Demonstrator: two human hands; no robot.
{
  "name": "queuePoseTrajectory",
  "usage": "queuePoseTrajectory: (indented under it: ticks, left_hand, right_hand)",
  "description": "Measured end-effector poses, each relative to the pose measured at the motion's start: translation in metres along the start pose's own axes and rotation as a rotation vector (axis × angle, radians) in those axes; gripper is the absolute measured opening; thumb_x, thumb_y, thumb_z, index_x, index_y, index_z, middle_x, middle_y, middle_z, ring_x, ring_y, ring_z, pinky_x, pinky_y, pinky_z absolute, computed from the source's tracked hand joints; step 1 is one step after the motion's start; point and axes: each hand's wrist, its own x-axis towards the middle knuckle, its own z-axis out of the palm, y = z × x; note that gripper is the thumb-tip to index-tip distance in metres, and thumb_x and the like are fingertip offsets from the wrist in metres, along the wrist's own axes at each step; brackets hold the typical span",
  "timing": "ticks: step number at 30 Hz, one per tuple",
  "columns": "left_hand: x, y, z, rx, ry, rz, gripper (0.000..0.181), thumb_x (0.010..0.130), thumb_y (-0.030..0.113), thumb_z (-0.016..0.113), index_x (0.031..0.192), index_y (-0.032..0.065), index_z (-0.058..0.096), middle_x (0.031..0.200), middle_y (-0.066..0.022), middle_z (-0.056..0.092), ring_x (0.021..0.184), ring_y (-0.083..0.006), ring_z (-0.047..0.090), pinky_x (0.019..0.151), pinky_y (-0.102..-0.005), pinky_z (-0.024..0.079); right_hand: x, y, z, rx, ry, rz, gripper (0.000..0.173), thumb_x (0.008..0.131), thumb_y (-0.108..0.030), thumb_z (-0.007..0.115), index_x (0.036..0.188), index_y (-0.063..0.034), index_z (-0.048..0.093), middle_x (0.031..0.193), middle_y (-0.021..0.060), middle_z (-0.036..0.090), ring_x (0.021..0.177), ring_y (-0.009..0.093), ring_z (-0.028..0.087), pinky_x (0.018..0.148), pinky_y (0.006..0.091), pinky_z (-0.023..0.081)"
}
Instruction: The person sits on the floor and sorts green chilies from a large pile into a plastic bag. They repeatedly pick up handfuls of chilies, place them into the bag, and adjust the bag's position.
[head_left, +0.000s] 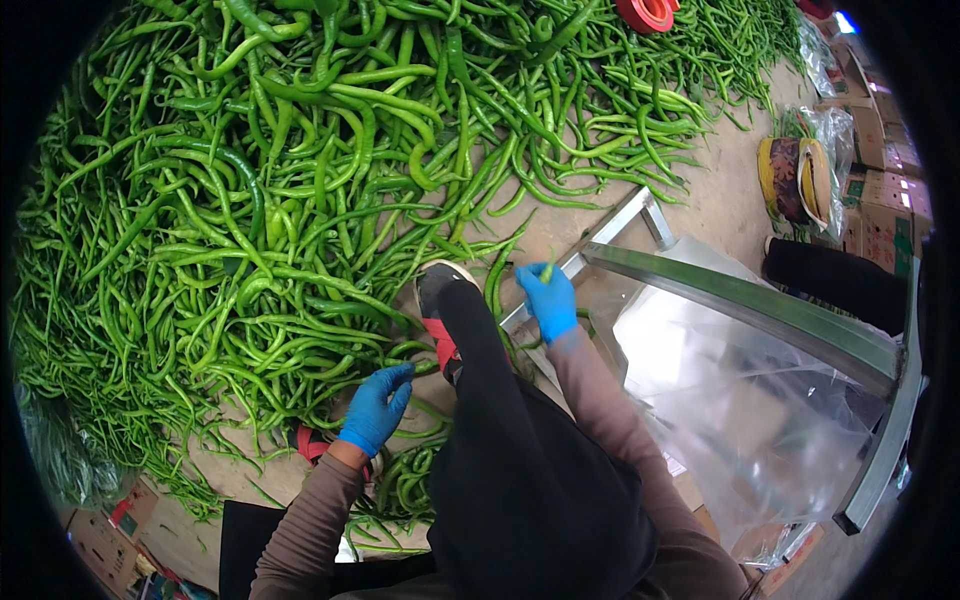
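A wide heap of long green chili peppers (300, 180) covers the floor ahead and to the left. My left hand (376, 407), in a blue glove, is near the heap's lower edge, fingers a little apart and nothing seen in it. In its own blue glove, my right hand (549, 301) is closed around a green pepper (547, 271), of which only a short part shows. It is beside the corner of a metal frame (577, 262), right of my shoe (435, 289). A smaller bunch of peppers (409, 480) lies between my legs.
Clear plastic sheeting (742, 390) hangs on the metal frame at right. A roll of red tape (646, 12) rests on the far peppers. Cardboard boxes (885, 217) and a yellow patterned bag (795, 180) stand at right. More boxes (105, 540) and plastic wrap (67, 450) are at lower left.
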Motion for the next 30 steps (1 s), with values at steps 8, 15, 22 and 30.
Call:
queuePoseTrajectory:
  ticks: [8,15,22,30]
  left_hand:
    - [0.004,0.008,-0.006,0.056,0.020,0.015,0.027,0.083,0.009,0.054,0.108,-0.0005,0.054,0.103,-0.0169,0.057,0.093,-0.0257,0.058,0.079,-0.0303,0.045]
    - [0.014,0.005,-0.010,-0.019,0.020,-0.028,0.027,0.083,0.008,0.053,0.109,-0.0005,0.053,0.105,-0.0151,0.058,0.094,-0.0227,0.058,0.080,-0.0290,0.046]
    - [0.012,0.011,-0.009,-0.051,0.045,-0.020,0.027,0.084,0.008,0.054,0.109,-0.0004,0.054,0.104,-0.0150,0.058,0.094,-0.0231,0.058,0.080,-0.0293,0.046]
    - [0.004,0.004,-0.007,-0.011,0.023,-0.022,0.029,0.082,0.007,0.055,0.110,0.0004,0.054,0.102,-0.0160,0.058,0.091,-0.0246,0.058,0.079,-0.0300,0.046]
  right_hand:
    - [0.038,-0.026,0.017,0.246,-0.033,0.175,0.024,0.075,-0.019,0.067,0.091,-0.0038,0.058,0.064,-0.0009,0.052,0.046,0.007,0.039,0.040,0.0227,0.032]
    - [0.018,-0.057,-0.044,0.676,0.020,-0.010,0.020,0.082,-0.017,0.060,0.098,-0.0048,0.058,0.071,-0.0013,0.054,0.043,0.005,0.038,0.036,0.0199,0.029]
    - [-0.028,-0.068,-0.054,0.388,0.110,-0.182,0.013,0.087,-0.017,0.053,0.094,-0.0068,0.052,0.069,-0.0012,0.050,0.047,0.005,0.040,0.040,0.0190,0.032]
    - [-0.153,0.076,-0.069,-0.266,-0.126,-0.007,0.018,0.088,-0.022,0.050,0.093,-0.0052,0.053,0.075,0.0049,0.056,0.060,0.013,0.050,0.055,0.0255,0.041]
